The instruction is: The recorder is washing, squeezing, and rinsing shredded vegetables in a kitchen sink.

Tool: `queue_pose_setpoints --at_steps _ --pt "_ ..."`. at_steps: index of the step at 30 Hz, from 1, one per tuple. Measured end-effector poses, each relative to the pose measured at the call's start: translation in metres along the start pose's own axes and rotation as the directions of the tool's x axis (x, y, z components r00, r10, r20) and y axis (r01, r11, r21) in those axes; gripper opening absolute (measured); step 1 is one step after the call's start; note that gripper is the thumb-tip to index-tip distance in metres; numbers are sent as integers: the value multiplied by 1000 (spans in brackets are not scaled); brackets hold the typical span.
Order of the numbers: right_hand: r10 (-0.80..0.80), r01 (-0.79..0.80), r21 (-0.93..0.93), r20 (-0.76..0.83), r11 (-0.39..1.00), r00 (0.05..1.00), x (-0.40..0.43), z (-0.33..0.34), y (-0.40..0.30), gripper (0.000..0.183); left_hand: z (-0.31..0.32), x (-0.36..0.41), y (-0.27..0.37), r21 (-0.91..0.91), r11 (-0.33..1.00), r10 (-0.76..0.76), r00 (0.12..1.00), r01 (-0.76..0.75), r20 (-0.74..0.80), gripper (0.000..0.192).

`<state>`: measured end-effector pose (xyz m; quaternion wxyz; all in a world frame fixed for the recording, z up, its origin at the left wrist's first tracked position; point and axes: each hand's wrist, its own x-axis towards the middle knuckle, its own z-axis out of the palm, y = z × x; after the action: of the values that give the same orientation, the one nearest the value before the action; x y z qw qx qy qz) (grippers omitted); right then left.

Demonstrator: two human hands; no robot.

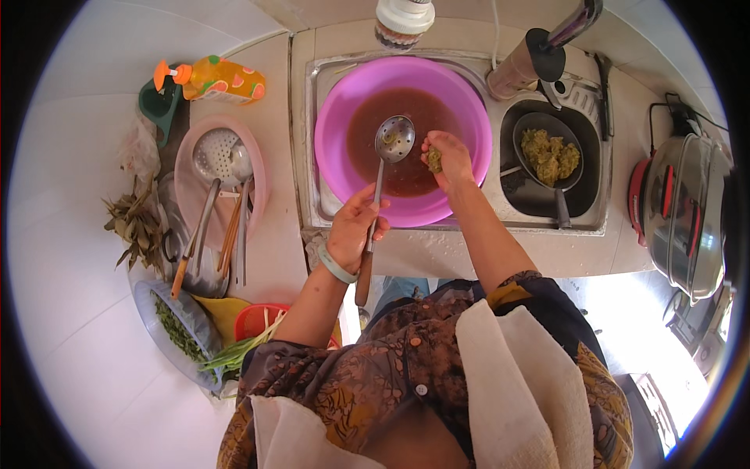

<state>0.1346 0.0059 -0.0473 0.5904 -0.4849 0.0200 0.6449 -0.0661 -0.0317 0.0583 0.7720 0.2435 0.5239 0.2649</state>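
Observation:
My left hand [355, 225] grips the handle of a slotted metal ladle [395, 139], whose perforated bowl is over a purple plastic basin [328, 158]. A few greenish bits cling inside that bowl. Reddish-brown liquid [375, 105] fills the bottom of the basin. My right hand [450, 157] is curled around a wet, yellow-green clump of chopped food [434, 159], just right of the ladle and above the liquid. More clumps of the same food [549, 156] lie in a round metal strainer or ladle [521, 129] in the small sink bowl.
The basin stands in a steel double sink [310, 205]. A faucet [551, 94] rises by the small bowl. Left are a pink basin of utensils [262, 193], an orange soap bottle [225, 81], dried leaves [137, 225] and a bowl of greens [179, 334]. A glass-lidded electric pan [682, 217] stands right.

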Motion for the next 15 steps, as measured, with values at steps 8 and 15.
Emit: queue_pose_setpoints --at_steps 8,15 --pt "75 -74 87 0 993 997 -18 25 15 12 10 0 -11 178 982 73 995 -60 -70 40" --pt "33 -47 290 52 956 998 -17 29 17 15 21 0 -35 409 896 210 977 -173 -46 44"
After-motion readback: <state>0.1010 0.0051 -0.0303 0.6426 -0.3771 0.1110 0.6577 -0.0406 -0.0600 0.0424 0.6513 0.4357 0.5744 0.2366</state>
